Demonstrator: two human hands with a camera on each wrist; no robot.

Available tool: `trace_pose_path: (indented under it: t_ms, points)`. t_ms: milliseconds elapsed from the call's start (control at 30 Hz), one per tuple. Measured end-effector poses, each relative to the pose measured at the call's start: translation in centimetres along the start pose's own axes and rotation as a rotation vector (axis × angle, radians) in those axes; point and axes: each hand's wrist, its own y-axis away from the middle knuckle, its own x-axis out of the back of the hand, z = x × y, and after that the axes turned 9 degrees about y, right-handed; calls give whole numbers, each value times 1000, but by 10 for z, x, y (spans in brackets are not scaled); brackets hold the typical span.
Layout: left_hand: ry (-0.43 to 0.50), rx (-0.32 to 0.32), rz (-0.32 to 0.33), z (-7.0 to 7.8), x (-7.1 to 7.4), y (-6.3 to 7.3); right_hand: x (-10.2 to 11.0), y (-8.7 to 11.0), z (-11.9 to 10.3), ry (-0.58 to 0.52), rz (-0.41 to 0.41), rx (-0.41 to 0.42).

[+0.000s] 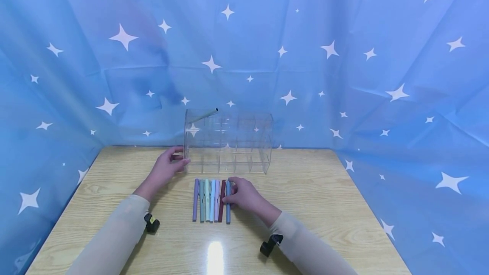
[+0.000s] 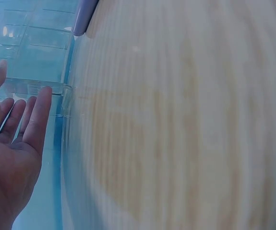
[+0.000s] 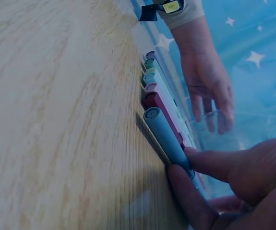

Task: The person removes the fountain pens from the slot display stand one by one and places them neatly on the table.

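My right hand [image 1: 246,194] pinches a blue pen [image 3: 164,136] between thumb and fingers, at the right end of a row of pens. The pen's end points toward the table's front, close above the wood. Beside it lie a dark red pen [image 1: 222,203], a lilac pen [image 1: 217,205] and several others, ending with a purple pen [image 1: 195,200]. With fingers nearly straight, my left hand [image 1: 166,168] is at the left side of a clear compartmented organizer [image 1: 254,164]; firm contact is hard to tell. A pale green pen [image 1: 204,116] leans inside the organizer's upper left.
The organizer stands near the back edge of the wooden table [image 1: 313,207], behind the pens. A blue curtain [image 1: 244,54] with white stars hangs behind and at both sides. Black wrist cameras sit on both sleeves.
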Motion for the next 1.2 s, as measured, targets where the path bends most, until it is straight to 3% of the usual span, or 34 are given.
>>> trace_pose_path:
  t_ms: [167,667,1200]
  points:
    - [4,1,4,-1,0,1,-2,0,2,-5,12,7]
    - [11,-1,-2,4,-1,3,-5,5,3,-159,52,18]
    - [14,-2,-3,4,-1,2,8,-1,11,-167,123,13]
